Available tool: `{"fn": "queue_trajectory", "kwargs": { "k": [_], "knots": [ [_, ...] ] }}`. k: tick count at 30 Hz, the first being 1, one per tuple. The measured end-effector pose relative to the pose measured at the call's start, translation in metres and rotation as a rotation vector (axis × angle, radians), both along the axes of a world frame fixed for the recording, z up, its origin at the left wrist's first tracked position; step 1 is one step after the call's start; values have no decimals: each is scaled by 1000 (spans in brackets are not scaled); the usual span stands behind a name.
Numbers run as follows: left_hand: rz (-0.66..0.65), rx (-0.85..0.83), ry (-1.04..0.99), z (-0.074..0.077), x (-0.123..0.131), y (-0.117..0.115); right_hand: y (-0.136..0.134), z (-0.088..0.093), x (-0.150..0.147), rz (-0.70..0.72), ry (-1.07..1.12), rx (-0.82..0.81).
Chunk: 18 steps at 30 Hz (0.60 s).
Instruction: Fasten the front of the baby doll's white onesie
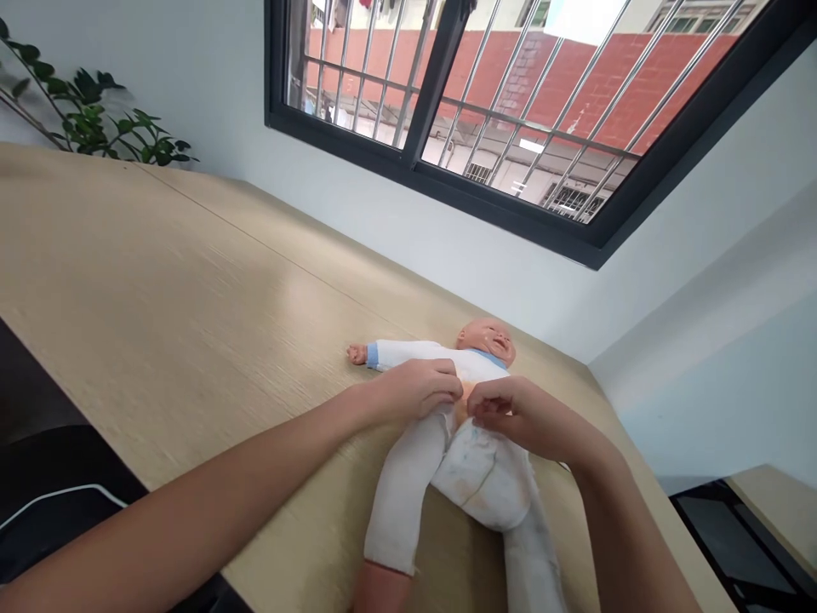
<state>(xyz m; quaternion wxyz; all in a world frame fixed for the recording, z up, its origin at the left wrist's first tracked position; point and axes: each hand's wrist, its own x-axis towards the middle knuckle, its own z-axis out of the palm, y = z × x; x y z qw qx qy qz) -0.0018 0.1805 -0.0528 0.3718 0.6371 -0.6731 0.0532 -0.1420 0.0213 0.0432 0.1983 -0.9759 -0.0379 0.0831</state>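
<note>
Seeing the baby doll (447, 364) from its feet end, you have it flat on its back on the wooden table (191, 272), its long axis running away from you, head farthest, legs toward your body; your left hand (414, 390) lies curled at the doll's waist, over the hem of its white suit (399, 502); your right hand (511, 415), just beside it, bunches its fingertips (478, 407) above a strip of bare belly; both hands are about equally near, and you cannot tell whether either pinches cloth; the disposable diaper (482, 477) sits just below them, between the doll's legs, creased down its front
</note>
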Motion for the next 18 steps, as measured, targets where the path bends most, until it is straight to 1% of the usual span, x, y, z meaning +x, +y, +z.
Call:
{"fn": "queue_trajectory", "kwargs": {
  "k": [6,9,12,14,15,17,18],
  "knots": [
    [-28,24,133,9,13,7,-1,4,-5,-40,80,69],
    [-33,44,165,7,19,6,-1,2,-6,-66,64,71],
    [-6,35,188,3,23,5,-1,-1,-6,-55,97,94],
    [32,35,191,4,22,5,-1,-2,-6,-63,111,107],
    [73,26,184,6,21,6,0,-3,-6,-73,107,105],
    [196,7,166,13,15,10,1,-4,-5,-90,82,83],
    [255,24,171,16,11,12,2,-4,-5,-95,70,65]
  ]
}}
